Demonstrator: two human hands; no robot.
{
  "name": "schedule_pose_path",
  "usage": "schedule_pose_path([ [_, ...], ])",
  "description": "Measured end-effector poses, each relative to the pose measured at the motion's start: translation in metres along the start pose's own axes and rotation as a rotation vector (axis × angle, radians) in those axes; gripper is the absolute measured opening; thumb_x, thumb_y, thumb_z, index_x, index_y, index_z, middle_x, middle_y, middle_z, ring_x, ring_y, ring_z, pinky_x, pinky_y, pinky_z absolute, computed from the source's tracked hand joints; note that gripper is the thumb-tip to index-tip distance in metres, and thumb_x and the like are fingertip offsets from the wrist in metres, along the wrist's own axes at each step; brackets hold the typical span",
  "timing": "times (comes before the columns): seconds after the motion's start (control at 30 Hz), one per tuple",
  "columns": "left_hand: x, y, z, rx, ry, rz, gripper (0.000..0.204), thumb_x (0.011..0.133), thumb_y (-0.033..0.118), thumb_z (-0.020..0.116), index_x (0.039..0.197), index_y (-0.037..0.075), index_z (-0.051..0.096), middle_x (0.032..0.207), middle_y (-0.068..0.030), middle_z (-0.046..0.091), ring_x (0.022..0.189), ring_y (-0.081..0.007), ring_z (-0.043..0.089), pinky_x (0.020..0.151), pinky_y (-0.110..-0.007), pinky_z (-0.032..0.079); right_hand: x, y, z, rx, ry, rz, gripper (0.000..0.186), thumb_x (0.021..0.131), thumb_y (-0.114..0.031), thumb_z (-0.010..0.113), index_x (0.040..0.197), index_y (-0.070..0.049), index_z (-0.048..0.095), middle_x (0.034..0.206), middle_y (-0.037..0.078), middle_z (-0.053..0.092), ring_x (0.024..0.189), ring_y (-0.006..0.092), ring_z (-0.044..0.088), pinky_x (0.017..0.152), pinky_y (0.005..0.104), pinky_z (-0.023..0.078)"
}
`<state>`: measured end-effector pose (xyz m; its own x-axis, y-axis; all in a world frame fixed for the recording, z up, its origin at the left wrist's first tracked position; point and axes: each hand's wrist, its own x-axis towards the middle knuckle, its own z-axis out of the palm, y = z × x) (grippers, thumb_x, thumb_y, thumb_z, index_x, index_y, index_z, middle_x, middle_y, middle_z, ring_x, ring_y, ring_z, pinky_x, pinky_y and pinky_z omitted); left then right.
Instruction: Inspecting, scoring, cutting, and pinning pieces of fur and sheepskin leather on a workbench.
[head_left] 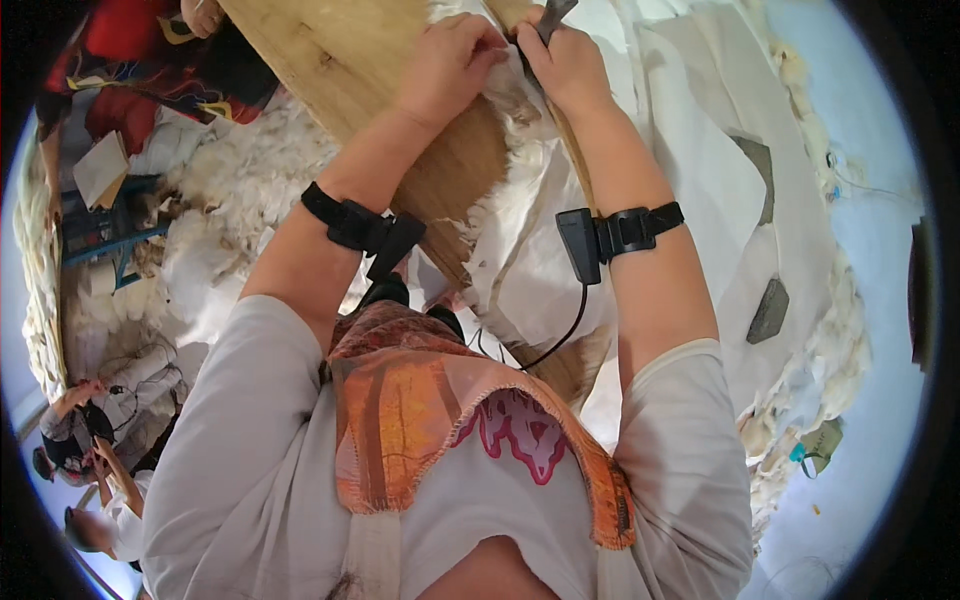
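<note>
My left hand (460, 70) is closed at the edge of a strip of white fur (515, 110) near the top of the view, fingertips pinched on it. Close beside it, my right hand (563, 70) grips a dark grey flat tool (552, 17), possibly a blade, whose working end is hidden. Both hands are over a wooden board (370, 60), with a narrow wooden edge running under my right hand. Pale hide or sheet material (690, 90) spreads to the right, with two grey angular patches (768, 310) on it. Black straps with small devices circle both my forearms.
White fur (220, 180) heaps at the left around a blue metal frame (120, 240) with cardboard (100, 170). Red-and-black patterned cloth (160, 60) lies upper left. Other people (105, 535) are at lower left, and a hand (200, 15) shows at the top left.
</note>
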<state>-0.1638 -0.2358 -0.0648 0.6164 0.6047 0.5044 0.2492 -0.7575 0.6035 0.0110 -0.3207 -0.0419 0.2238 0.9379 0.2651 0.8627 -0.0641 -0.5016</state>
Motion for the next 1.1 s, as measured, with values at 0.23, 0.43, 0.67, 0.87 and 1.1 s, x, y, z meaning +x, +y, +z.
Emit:
schedule_pose_path([
  [0.23,0.013,0.019,-0.009,-0.278,0.118,-0.182,0.016,0.084,0.010,0.076,0.086,0.001,0.062,0.083,-0.0172,0.062,0.081,-0.0378,0.062,0.071,-0.043,0.049,-0.036,-0.005,-0.020,0.233,-0.031,0.003,0.042,0.097,-0.041,0.051,0.101,-0.005,0.071,0.086,0.026,0.069,0.084,0.0463,0.065,0.079,0.0532,0.051],
  [0.43,-0.003,0.044,-0.017,0.180,0.133,0.100,0.027,0.082,0.017,0.075,0.107,0.013,0.065,0.104,-0.0060,0.064,0.104,-0.0312,0.061,0.088,-0.044,0.047,-0.038,0.001,-0.017,0.149,-0.004,-0.040,0.041,0.098,-0.041,0.050,0.101,-0.006,0.070,0.084,0.027,0.069,0.082,0.0462,0.065,0.079,0.0531,0.050],
  [0.67,-0.030,0.048,-0.001,0.276,-0.115,0.138,0.021,0.084,0.016,0.073,0.103,0.013,0.064,0.103,-0.0047,0.063,0.105,-0.0289,0.061,0.089,-0.042,0.045,-0.044,0.003,-0.016,0.130,0.002,-0.038,0.033,0.099,-0.036,0.051,0.104,-0.008,0.068,0.089,0.023,0.070,0.087,0.0435,0.066,0.080,0.0500,0.051],
  [0.87,-0.020,0.045,-0.009,0.220,-0.024,0.166,0.012,0.087,0.024,0.071,0.091,0.015,0.065,0.093,-0.0031,0.063,0.097,-0.0260,0.063,0.085,-0.041,0.045,-0.052,0.000,-0.023,0.196,-0.026,-0.043,0.025,0.098,-0.031,0.050,0.106,-0.011,0.063,0.091,0.020,0.070,0.090,0.0418,0.066,0.079,0.0481,0.051],
  [1.1,-0.029,0.058,-0.007,0.087,-0.175,0.054,0.025,0.088,0.022,0.074,0.105,0.005,0.065,0.102,-0.0135,0.063,0.094,-0.0372,0.064,0.082,-0.046,0.052,-0.049,-0.003,-0.025,0.159,-0.046,-0.051,0.030,0.097,-0.034,0.050,0.106,-0.011,0.067,0.091,0.024,0.070,0.090,0.0440,0.065,0.081,0.0513,0.051],
])
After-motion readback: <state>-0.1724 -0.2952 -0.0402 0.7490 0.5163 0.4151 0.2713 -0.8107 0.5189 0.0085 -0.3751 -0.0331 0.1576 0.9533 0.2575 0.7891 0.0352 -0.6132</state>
